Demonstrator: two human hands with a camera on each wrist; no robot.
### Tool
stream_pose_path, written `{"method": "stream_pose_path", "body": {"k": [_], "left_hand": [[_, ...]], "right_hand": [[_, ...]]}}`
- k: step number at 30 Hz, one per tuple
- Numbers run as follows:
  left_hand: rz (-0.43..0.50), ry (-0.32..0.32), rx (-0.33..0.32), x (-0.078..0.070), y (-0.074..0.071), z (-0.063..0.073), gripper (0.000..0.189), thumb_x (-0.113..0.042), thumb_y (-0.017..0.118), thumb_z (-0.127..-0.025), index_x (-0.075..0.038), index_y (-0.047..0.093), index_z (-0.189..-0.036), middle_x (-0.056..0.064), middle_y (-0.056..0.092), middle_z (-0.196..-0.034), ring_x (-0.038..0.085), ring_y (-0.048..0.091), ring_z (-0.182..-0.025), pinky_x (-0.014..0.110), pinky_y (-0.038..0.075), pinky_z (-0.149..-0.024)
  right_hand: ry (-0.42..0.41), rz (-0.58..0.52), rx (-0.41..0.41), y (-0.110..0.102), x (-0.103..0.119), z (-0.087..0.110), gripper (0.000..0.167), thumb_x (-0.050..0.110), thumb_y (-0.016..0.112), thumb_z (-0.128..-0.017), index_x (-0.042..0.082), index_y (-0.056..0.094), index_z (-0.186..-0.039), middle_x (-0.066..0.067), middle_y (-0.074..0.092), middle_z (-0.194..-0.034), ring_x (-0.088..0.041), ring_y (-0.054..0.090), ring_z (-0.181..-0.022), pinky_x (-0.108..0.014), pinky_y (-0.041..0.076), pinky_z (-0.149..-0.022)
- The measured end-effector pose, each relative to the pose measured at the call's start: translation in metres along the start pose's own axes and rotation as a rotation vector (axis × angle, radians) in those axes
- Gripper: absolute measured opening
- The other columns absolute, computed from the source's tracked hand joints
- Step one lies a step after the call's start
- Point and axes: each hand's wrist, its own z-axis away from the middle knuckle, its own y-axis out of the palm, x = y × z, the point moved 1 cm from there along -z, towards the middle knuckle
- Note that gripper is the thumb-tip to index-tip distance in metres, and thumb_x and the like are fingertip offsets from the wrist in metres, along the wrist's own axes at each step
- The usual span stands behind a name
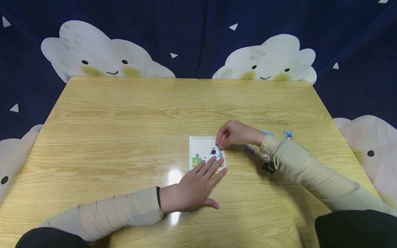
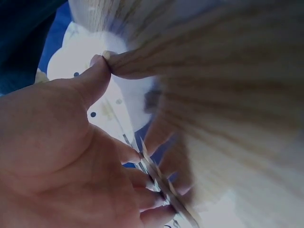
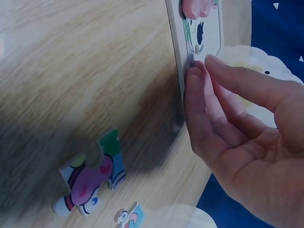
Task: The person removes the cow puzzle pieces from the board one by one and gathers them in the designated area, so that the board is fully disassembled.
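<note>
White puzzle board (image 1: 201, 144) on table (image 1: 124, 120); printed part green, black-white. Left hand (image 1: 196, 190) over board's lower edge, fingers spread. Right hand (image 1: 236, 133) at board's right edge, fingertips bunched; cannot tell if pinching. Loose pieces (image 1: 250, 150) right of board.

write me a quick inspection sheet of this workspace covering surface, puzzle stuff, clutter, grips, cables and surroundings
surface: wood-grain table, patches of glare
job's things: puzzle tray, partly filled; loose pieces lie to its right
clutter: nothing seen beyond those pieces
left grip: fingers spread, reaching over the tray's near edge
right grip: fingertips at the tray's right side; cannot tell whether they hold a piece
cables: nothing seen
surroundings: dark blue cloth with smiling clouds and small white triangles
</note>
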Motion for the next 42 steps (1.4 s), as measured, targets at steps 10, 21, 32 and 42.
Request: {"method": "stream_pose_path", "body": {"k": [10,21,32,42], "left_hand": [[0.007,0.002,0.025,0.001,-0.002,0.000,0.092,-0.072,0.034,-0.092,-0.011,0.016,-0.158,0.016,0.009,-0.163,0.029,0.009,-0.149,0.037,0.021,-0.117],[0.011,-0.006,0.039,0.002,-0.002,0.001,0.092,-0.072,0.034,-0.092,-0.012,0.015,-0.158,0.015,0.007,-0.163,0.029,0.007,-0.149,0.037,0.020,-0.117],[0.018,-0.016,0.043,0.001,0.000,0.001,0.093,-0.073,0.033,-0.091,-0.012,0.013,-0.159,0.014,0.005,-0.163,0.029,0.004,-0.149,0.037,0.018,-0.118],[0.030,-0.012,0.052,0.000,0.000,0.001,0.094,-0.074,0.031,-0.091,-0.012,0.012,-0.159,0.014,0.003,-0.163,0.029,0.004,-0.149,0.038,0.017,-0.118]], "right_hand": [[0.013,-0.059,-0.012,0.000,0.001,-0.001,0.011,0.000,0.079,-0.080,0.000,0.071,-0.087,-0.006,0.070,-0.078,-0.013,0.064,-0.069,-0.032,0.055,-0.069],[-0.011,-0.111,-0.012,0.003,0.001,0.003,0.012,-0.003,0.077,-0.080,0.000,0.071,-0.089,-0.006,0.070,-0.079,-0.018,0.066,-0.073,-0.032,0.056,-0.071],[-0.033,-0.141,0.011,0.004,-0.004,0.005,0.009,-0.006,0.074,-0.081,-0.001,0.071,-0.088,-0.008,0.070,-0.078,-0.020,0.067,-0.072,-0.038,0.057,-0.071],[-0.001,-0.177,-0.050,-0.014,-0.023,0.023,0.010,-0.003,0.074,-0.083,-0.003,0.072,-0.092,-0.010,0.072,-0.081,-0.026,0.069,-0.075,-0.039,0.057,-0.072]]}}
